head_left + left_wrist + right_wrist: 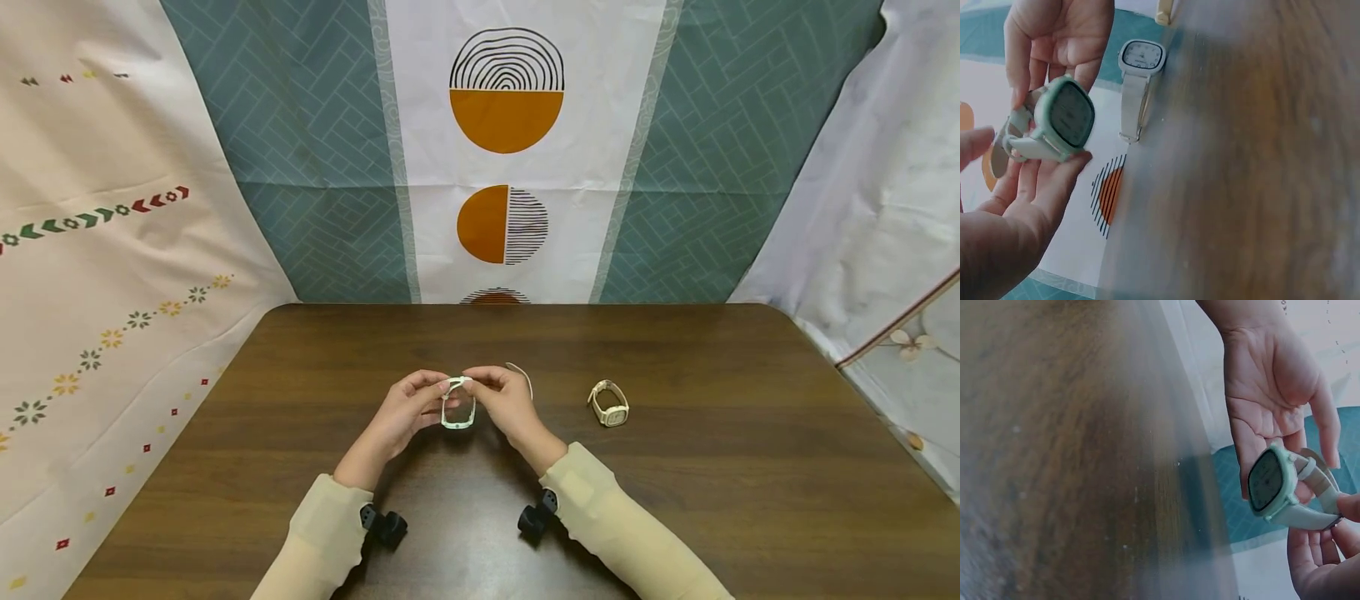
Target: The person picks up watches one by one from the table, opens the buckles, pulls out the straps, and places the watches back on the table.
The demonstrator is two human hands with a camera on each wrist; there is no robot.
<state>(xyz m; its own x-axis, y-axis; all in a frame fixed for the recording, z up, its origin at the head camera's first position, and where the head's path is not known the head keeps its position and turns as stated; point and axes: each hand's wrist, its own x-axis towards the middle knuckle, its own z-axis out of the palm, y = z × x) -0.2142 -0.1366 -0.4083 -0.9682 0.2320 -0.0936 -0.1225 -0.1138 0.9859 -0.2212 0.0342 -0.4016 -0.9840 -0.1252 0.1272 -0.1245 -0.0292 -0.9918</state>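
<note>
Above the table, both hands hold a mint green wristwatch (458, 425), its pale strap bent round into a loop. My left hand (405, 408) pinches the strap from one side. Its fingers lie around the case and its thumb is by the strap in the left wrist view. From the other side my right hand (510, 408) pinches the strap; in the right wrist view its fingertips are at the buckle end. The rounded square dial (1266, 480) faces away from the strap loop. Fingers partly hide the strap's fastening.
A white wristwatch (1142, 56) lies beyond the right hand, mostly hidden by it in the head view. Farther right on the brown wooden table (712, 500) lies a cream wristwatch (615, 415). Patterned cloths (322, 125) hang behind and beside the table.
</note>
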